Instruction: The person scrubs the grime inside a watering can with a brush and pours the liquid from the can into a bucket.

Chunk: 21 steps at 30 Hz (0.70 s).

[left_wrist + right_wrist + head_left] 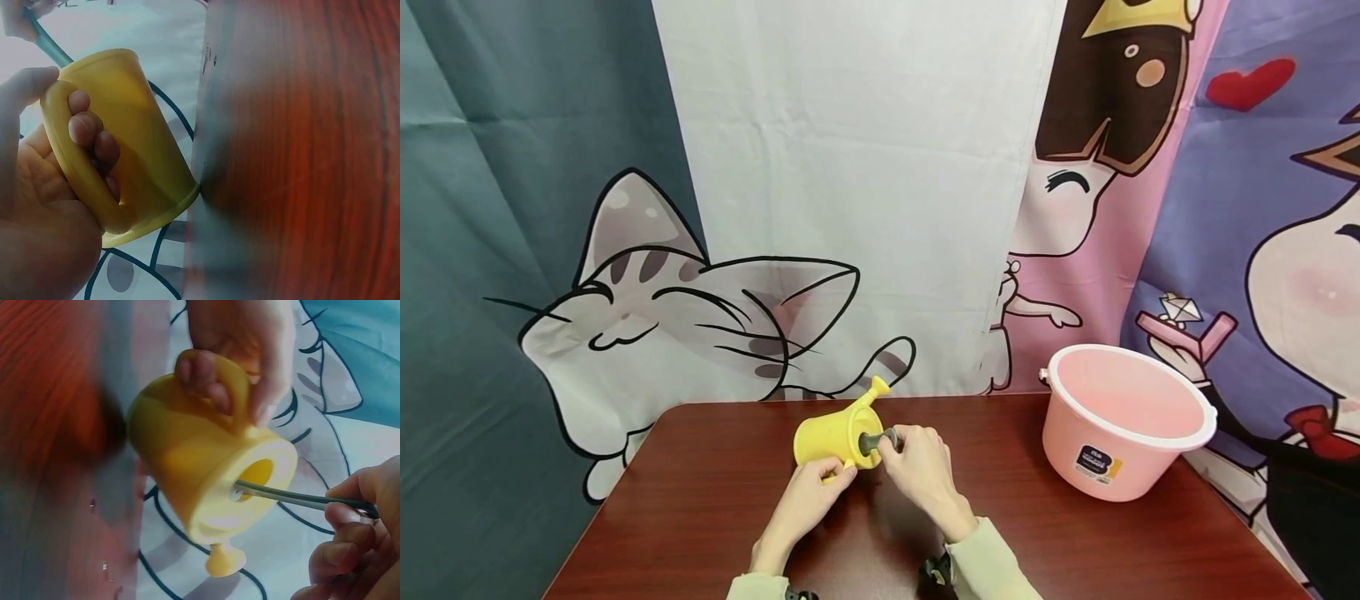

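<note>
A yellow toy watering can (823, 439) is tipped on its side over the table, its round opening turned to the right and its spout pointing up and away. My left hand (811, 497) grips it by the handle (75, 162), fingers through the loop. In my right hand (921, 467) I pinch a slim grey-green tool (294, 496) between thumb and fingers. Its far end reaches into the can's opening, with something whitish at the tip; I cannot tell what kind of tool it is. The can's base edge comes down right at the tabletop in the left wrist view.
To the right on the brown table (700, 500) stands a pink bucket (1097, 454) with a white rim and a dark label. A few small shiny drops (105, 567) dot the wood. Behind the table hangs a printed cloth (865, 167) with cartoon figures.
</note>
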Each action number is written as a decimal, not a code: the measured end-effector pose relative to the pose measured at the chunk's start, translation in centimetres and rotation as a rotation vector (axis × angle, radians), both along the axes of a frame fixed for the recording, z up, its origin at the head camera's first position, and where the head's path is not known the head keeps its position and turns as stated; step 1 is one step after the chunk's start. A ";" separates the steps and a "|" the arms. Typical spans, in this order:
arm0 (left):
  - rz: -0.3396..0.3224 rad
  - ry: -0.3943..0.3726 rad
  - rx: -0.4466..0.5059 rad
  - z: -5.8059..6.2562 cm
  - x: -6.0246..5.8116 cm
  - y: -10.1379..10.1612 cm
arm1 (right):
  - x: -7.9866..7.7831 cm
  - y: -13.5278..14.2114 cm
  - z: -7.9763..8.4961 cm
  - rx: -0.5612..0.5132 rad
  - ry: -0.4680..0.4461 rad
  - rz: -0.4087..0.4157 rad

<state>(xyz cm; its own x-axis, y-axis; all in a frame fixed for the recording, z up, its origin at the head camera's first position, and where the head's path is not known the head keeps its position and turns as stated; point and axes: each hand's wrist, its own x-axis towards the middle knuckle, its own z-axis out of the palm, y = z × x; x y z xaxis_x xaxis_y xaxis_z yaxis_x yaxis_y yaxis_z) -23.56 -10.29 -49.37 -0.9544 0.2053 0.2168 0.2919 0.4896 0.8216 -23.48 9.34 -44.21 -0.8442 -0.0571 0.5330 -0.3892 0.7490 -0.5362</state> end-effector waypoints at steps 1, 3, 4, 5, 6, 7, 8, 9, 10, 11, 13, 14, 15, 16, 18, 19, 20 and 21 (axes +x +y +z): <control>-0.001 -0.001 0.000 0.0 0.0 -0.1 | 0.1 0.0 0.1 -0.002 0.004 0.003; -0.003 -0.002 0.001 0.1 0.0 -0.1 | 0.1 -0.1 0.4 -0.002 0.016 0.010; -0.005 0.000 0.000 0.1 0.0 -0.2 | 0.2 -0.2 0.4 -0.001 0.019 0.011; -0.006 0.001 -0.001 0.1 0.1 -0.2 | 0.2 -0.2 0.4 -0.002 0.020 0.011; -0.005 0.002 -0.003 0.2 0.0 -0.2 | 0.2 -0.2 0.5 -0.004 0.021 0.010; -0.006 0.004 -0.003 0.2 0.0 -0.2 | 0.2 -0.3 0.5 -0.010 0.022 0.008; -0.007 0.004 -0.002 0.2 0.0 -0.2 | 0.1 -0.3 0.4 -0.017 0.025 0.003; -0.010 0.003 -0.001 0.3 0.0 -0.2 | 0.1 -0.3 0.4 -0.022 0.024 -0.002; -0.013 0.003 0.001 0.3 0.0 -0.2 | 0.0 -0.4 0.2 -0.027 0.023 -0.006; -0.014 -0.001 0.004 0.3 0.0 -0.2 | -0.1 -0.4 0.0 -0.030 0.019 -0.010; -0.015 0.003 0.008 0.2 -0.1 -0.2 | -0.2 -0.5 -0.4 -0.029 0.009 -0.019; -0.016 0.003 0.008 0.2 -0.1 -0.2 | -0.3 -0.5 -0.6 -0.024 0.003 -0.025; -0.017 0.005 0.006 0.1 -0.1 -0.2 | -0.4 -0.5 -0.9 -0.019 -0.004 -0.031; -0.017 0.009 0.003 0.1 -0.1 -0.2 | -0.5 -0.5 -1.2 -0.013 -0.012 -0.034; -0.015 0.014 -0.002 0.0 -0.1 -0.1 | -0.6 -0.6 -1.6 -0.003 -0.028 -0.036; -0.015 0.016 -0.004 0.0 -0.1 -0.1 | -0.7 -0.6 -1.8 0.001 -0.034 -0.035; -0.016 0.013 -0.003 0.0 -0.1 -0.1 | -0.8 -0.6 -2.0 0.004 -0.039 -0.033; -0.016 0.012 -0.003 0.0 -0.1 -0.1 | -0.8 -0.6 -2.2 0.005 -0.046 -0.030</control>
<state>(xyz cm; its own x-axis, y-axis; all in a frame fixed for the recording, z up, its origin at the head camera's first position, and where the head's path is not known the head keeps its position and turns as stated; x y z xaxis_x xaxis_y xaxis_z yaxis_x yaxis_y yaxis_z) -23.67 -10.42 -49.38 -0.9482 0.2216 0.2274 0.3097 0.4873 0.8165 -24.31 8.70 -46.36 -0.8690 -0.0343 0.4936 -0.3418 0.7629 -0.5487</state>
